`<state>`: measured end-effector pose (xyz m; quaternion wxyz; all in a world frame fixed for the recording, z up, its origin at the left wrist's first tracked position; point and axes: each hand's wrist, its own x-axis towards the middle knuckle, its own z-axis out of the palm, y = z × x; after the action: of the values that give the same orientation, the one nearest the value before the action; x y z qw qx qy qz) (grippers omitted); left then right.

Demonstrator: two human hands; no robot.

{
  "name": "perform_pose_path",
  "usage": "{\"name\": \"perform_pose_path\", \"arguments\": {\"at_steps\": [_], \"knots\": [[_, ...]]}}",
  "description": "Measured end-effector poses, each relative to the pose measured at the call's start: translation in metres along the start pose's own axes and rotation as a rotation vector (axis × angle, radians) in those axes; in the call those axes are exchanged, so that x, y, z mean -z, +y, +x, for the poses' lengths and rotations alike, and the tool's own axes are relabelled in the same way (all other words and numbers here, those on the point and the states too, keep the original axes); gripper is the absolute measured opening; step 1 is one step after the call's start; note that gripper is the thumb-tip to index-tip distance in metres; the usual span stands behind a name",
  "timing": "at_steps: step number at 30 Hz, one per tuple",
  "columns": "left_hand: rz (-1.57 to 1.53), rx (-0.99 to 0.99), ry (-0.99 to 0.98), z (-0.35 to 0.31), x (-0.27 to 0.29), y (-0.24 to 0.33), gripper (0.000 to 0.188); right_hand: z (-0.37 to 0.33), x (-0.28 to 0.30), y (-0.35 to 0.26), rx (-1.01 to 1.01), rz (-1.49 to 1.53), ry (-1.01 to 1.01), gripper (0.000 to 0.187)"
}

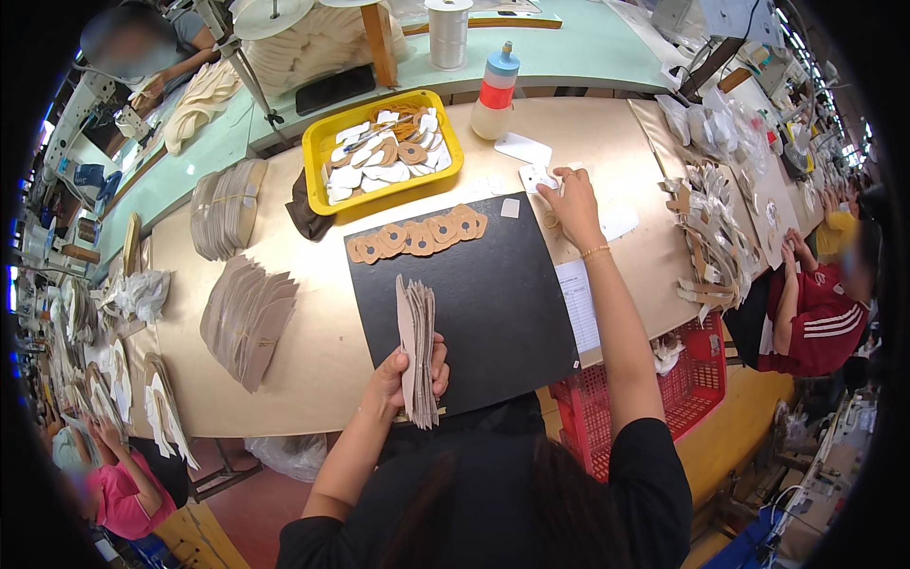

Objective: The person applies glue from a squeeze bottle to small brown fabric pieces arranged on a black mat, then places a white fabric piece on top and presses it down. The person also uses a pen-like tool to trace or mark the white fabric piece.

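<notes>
My left hand is closed round a thick stack of thin greyish-beige cut pieces, held on edge above the near part of a black mat. My right hand reaches beyond the mat's far right corner, thumb and fingertips bent onto a white flat piece with small dark spots. A small whitish square lies on the mat close by. Across the mat's far left part runs an overlapping row of tan rounded pieces, several with dark round centres.
A yellow tray holds white and tan pieces. Beside it stands a squeeze bottle with a blue cap. Tied stacks of beige pieces lie left. A red crate sits below at right. People work on both sides.
</notes>
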<state>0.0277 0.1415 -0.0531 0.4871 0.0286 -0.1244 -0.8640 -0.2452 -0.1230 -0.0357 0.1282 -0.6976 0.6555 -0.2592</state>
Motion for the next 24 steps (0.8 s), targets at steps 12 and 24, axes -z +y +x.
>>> {"name": "perform_pose_path", "arguments": {"at_steps": [12,24], "knots": [[0.712,0.297,0.352,0.005,-0.037,0.004,0.047,-0.011,0.035,-0.017,-0.232,0.509,-0.055,0.039],[2.187,0.113,-0.164,0.047,-0.079,0.009,0.027,-0.144,0.066,-0.096,-0.128,0.202,-0.780,0.051]]}}
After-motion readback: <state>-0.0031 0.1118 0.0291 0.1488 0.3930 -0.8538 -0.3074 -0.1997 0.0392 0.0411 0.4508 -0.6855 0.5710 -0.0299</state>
